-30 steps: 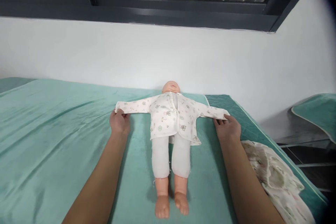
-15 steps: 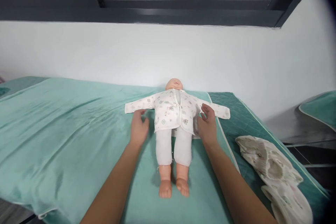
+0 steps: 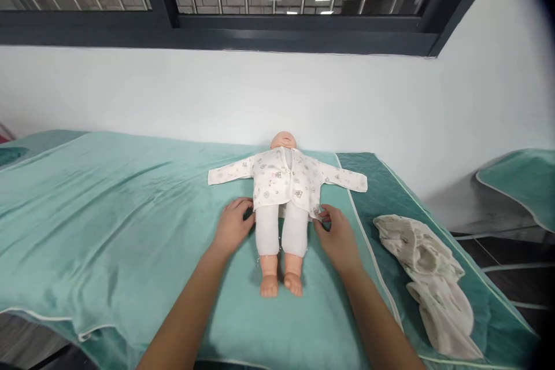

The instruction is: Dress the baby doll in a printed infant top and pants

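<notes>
Right hand (image 3: 338, 238): fingers narrowed on shirt (image 3: 272, 180) hem, apparently pinching. Left hand (image 3: 231, 224): fingers curled at opposite hem; hold couldn't be told. Doll (image 3: 267, 236) lay on back on green sheet (image 3: 143, 225), presumably keeping shirt front reachable; crumpled cloth (image 3: 446, 305) lay aside.

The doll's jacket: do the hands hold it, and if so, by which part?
The right hand seems to pinch the jacket by its bottom edge; whether the left hand, at the opposite side, holds it cannot be told.
</notes>
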`<state>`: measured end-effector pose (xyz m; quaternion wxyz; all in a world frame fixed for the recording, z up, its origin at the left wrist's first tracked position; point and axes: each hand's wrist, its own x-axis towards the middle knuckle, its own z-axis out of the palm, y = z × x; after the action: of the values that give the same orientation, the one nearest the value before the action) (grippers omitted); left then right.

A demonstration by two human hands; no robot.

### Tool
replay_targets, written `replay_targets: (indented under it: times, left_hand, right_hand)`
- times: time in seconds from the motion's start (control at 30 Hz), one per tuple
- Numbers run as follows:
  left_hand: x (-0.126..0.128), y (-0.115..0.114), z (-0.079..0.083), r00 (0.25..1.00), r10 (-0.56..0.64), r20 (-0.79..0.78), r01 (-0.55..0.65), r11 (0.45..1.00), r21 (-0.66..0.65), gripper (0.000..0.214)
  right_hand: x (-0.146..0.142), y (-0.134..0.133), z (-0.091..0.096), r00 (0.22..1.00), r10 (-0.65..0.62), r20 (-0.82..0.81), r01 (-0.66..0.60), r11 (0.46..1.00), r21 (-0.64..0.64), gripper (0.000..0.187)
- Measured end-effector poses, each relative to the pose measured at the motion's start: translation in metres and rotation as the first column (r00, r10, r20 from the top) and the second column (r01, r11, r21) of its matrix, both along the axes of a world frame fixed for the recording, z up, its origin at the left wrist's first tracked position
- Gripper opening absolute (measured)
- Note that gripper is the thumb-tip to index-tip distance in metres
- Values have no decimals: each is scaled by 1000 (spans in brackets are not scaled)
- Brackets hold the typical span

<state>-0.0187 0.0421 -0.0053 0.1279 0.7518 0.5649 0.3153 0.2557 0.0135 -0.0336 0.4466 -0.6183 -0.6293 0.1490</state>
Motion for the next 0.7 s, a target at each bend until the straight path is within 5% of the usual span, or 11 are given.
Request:
replay_targets:
  times: [0.4,0.5,0.6,0.7]
  left_hand:
    - [-1,-6,-8,987,125,-101,-116,989,91,10]
    - [2,-7,-9,982,163,-95,-143,970,196,16]
    - [4,-10,-7,995,63,-71,-36,942,335,35]
    - [5,-12,-6,996,-1,-84,36,904,427,27]
  right_hand:
    - [5,5,-1,988,-153,5,152,986,67,17]
    - [3,4,0,994,-104,18,101,986,136,25]
    - [-2,0,4,996,-19,89,-3,971,239,32]
    - [-8,-4,10,981,46,187,-105,941,320,32]
